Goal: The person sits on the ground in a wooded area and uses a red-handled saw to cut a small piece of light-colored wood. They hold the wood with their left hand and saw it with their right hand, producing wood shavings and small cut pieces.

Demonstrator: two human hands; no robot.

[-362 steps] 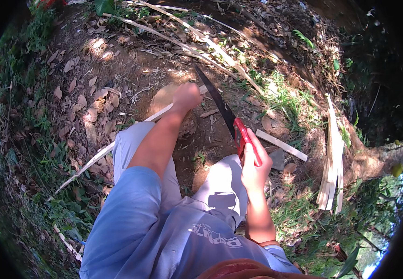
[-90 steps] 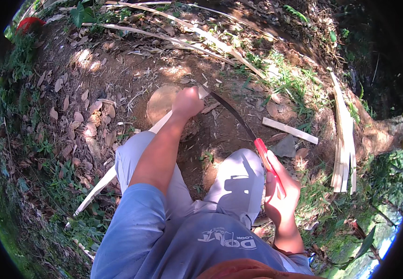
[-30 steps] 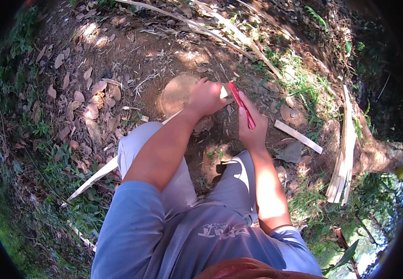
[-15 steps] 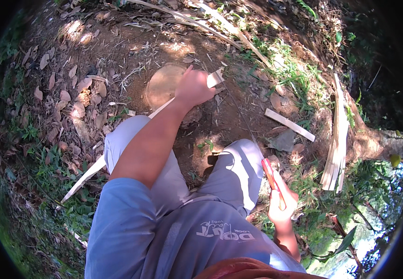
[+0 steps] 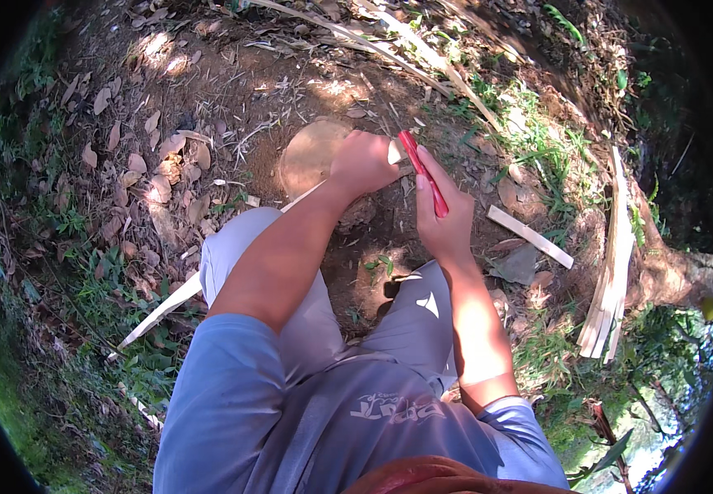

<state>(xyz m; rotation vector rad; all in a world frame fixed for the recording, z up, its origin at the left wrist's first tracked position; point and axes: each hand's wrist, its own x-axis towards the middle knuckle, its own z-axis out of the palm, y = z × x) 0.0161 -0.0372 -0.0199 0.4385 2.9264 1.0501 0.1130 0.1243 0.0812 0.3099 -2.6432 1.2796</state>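
Note:
My left hand (image 5: pixel 366 162) is closed around the upper end of a long pale wooden strip (image 5: pixel 163 317), beside a round cut stump (image 5: pixel 307 156). The strip runs back behind my left knee, and its short end shows just past my fingers. My right hand (image 5: pixel 443 202) grips the red handle of a saw (image 5: pixel 422 171), its forefinger laid along the handle. The handle's front end is close to the strip's end. The thin blade, seen edge-on, points away from me and can hardly be made out.
A short wooden piece (image 5: pixel 529 236) lies on the ground right of my right hand, near a flat grey stone (image 5: pixel 517 263). Farther right is a bundle of long strips (image 5: pixel 609 276). More strips (image 5: pixel 435 62) lie at the far side, and dry leaves (image 5: pixel 159 188) cover the left ground.
My right hand has pushed the saw forward from beside my right knee to the strip's end. The left hand keeps its hold; the whole view has shifted slightly.

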